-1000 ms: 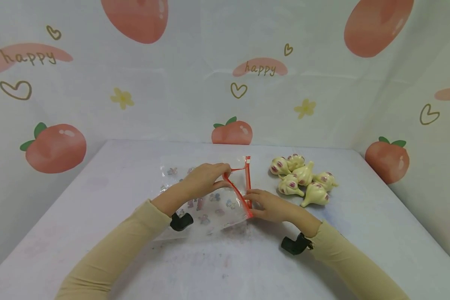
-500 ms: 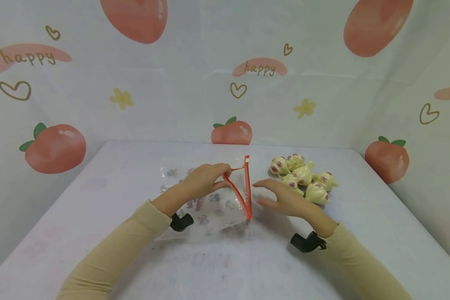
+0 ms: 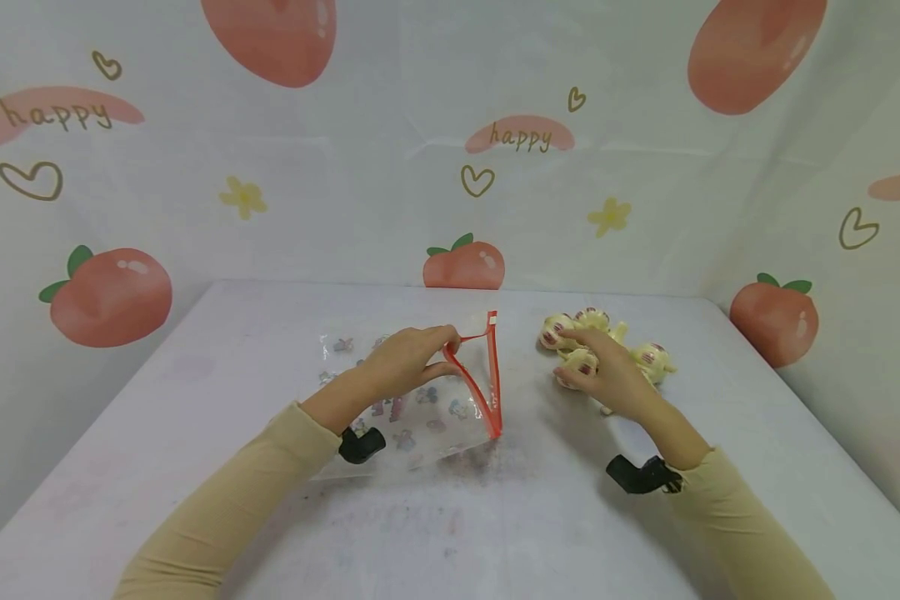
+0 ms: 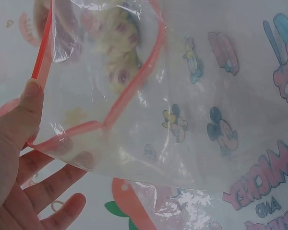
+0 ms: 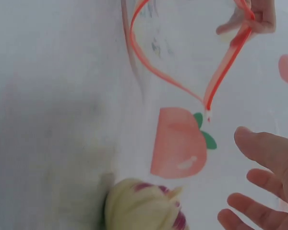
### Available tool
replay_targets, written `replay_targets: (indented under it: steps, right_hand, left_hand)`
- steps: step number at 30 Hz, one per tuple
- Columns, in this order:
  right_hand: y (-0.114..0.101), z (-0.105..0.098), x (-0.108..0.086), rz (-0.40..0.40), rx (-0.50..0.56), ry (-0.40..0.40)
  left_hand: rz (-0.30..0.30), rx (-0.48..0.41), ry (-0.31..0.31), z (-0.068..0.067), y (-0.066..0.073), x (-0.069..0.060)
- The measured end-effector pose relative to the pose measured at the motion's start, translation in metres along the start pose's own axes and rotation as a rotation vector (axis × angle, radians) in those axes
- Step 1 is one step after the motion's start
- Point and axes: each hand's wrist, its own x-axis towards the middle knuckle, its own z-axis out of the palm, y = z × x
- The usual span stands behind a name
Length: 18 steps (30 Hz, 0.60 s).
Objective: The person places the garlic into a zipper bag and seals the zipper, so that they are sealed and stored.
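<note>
With thumb and fingers, my left hand [image 3: 408,360] pinches the red zip rim of a clear zip bag [image 4: 192,158] printed with cartoon figures. The bag's mouth stands apart in a loop facing right, and its body lies to the left, partly behind my forearm. My right hand [image 3: 611,371] hovers at the garlic bulbs, thumb and fingers spread about a near bulb [image 3: 579,367]. In the right wrist view those fingers [image 5: 259,206] are parted, with a garlic bulb [image 5: 144,206] beside them at the bottom edge. Some bulbs are partly hidden by the hand.
Another garlic bulb [image 3: 651,360] sits at the right of the pile, and one [image 3: 555,332] at its left. A white table [image 3: 450,517] carries everything. Behind it hangs a printed cloth [image 3: 375,225]. Black mounts [image 3: 637,475] are strapped at both wrists.
My right hand has let go of the bag's rim and moved right to the garlic bulbs. My left hand keeps its hold on the rim, almost unmoved.
</note>
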Motion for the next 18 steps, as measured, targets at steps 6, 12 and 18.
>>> replay_targets:
  steps: [6,12,18]
  right_hand:
    - [0.011,-0.005,-0.004,0.081,-0.041,-0.009]
    - [0.018,-0.003,-0.004,0.105,-0.047,-0.049]
    - [0.02,-0.002,-0.005,0.17,-0.059,-0.098]
  left_hand:
    - [-0.001,0.001,0.0,0.0,-0.001,-0.001]
    - [-0.005,0.001,-0.003,0.0,-0.001,-0.001]
    - [-0.013,-0.002,-0.004,-0.001,0.0,-0.001]
